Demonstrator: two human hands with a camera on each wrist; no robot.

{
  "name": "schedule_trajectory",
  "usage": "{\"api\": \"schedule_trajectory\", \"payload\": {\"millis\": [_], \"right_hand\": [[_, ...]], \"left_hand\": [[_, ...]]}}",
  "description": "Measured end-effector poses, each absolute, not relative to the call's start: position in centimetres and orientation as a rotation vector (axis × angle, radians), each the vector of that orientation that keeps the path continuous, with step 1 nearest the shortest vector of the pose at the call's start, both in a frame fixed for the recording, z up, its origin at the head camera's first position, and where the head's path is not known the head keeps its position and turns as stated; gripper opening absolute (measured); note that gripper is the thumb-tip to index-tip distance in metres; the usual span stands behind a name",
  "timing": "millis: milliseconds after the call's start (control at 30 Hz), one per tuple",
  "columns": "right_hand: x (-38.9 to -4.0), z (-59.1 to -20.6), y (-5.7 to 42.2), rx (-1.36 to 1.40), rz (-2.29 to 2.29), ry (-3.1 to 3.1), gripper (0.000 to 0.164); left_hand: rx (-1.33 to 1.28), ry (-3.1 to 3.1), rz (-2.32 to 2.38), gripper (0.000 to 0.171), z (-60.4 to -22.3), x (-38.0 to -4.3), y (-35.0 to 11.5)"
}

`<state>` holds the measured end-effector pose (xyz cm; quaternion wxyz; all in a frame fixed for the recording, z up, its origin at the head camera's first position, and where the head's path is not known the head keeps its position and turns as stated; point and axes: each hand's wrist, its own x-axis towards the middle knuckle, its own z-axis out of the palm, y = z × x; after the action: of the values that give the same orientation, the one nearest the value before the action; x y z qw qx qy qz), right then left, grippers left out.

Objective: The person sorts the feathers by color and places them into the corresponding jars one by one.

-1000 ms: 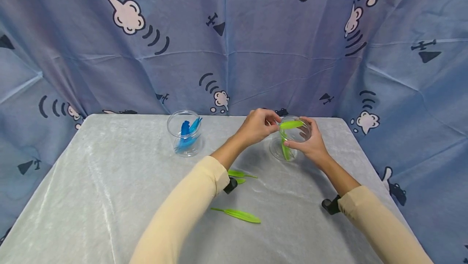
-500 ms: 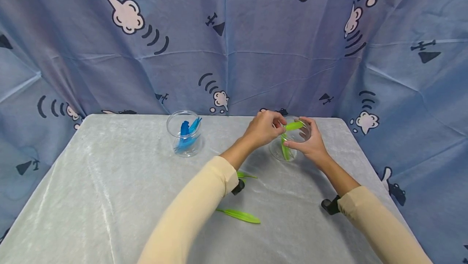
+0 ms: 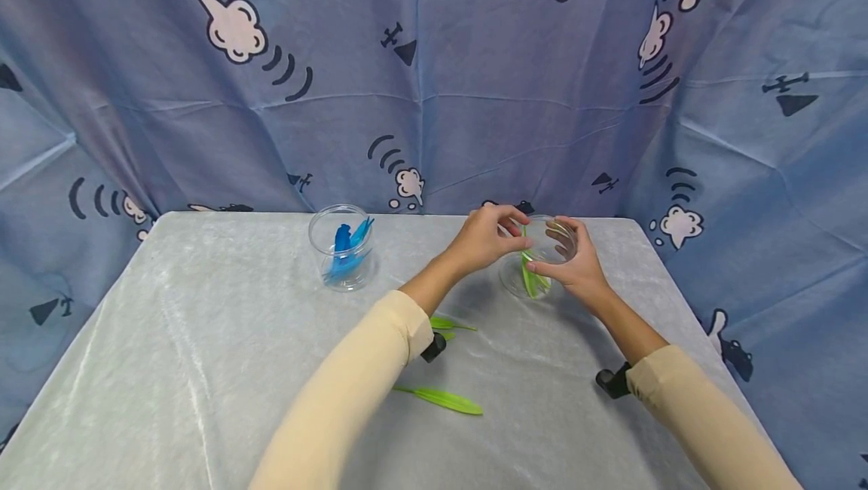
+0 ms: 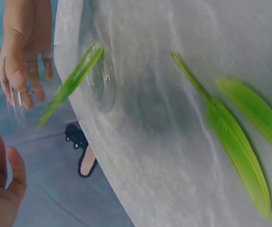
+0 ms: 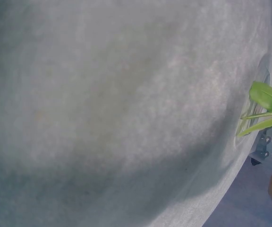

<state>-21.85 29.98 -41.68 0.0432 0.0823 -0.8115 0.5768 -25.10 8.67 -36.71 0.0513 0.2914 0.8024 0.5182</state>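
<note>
My right hand [image 3: 575,260] grips a clear jar [image 3: 505,277] round its side, thumb at the front. Inside the jar stand green feathers [image 3: 531,279], their lower ends near its base; they also show in the right wrist view [image 5: 268,97]. My left hand [image 3: 483,240] is at the left of the jar's rim. In the left wrist view its fingers [image 4: 17,165] are loosely extended and hold nothing. Another green feather [image 3: 447,399] lies on the table in front, and more green feathers [image 3: 444,322] lie partly hidden behind the left sleeve.
A second clear jar [image 3: 325,241] with blue feathers [image 3: 344,256] stands at the back left of the table. The grey cloth-covered table [image 3: 136,369] ends just behind both jars, where a patterned blue curtain [image 3: 475,128] hangs.
The green feather that my left hand held across the jar's rim has dropped into the jar. The left hand moved right, then slightly back left, letting go. The right hand stays on the jar.
</note>
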Motion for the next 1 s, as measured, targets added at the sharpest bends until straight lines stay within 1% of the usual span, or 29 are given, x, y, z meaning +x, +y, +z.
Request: {"api": "schedule_trajectory", "payload": {"millis": [167,400,833,1000], "right_hand": [[-22.7,-43.3,30.7,0.239,1.751,-2.475,0.093],[-22.8,-43.5,30.7,0.221,1.723,-2.479,0.095],[-22.8,-43.5,30.9,0.199,1.69,-2.516,0.095],[-22.8,-43.4,30.7,0.191,1.684,-2.511,0.094]], "left_hand": [[0.949,2.427,1.566,0.03,-36.2,-25.2,7.0],[0.951,2.413,1.567,0.027,-36.6,-25.0,3.8],[0.78,2.334,1.457,0.029,-41.0,-24.0,-1.3],[0.765,2.326,1.391,0.032,-42.8,-23.7,-2.8]]}}
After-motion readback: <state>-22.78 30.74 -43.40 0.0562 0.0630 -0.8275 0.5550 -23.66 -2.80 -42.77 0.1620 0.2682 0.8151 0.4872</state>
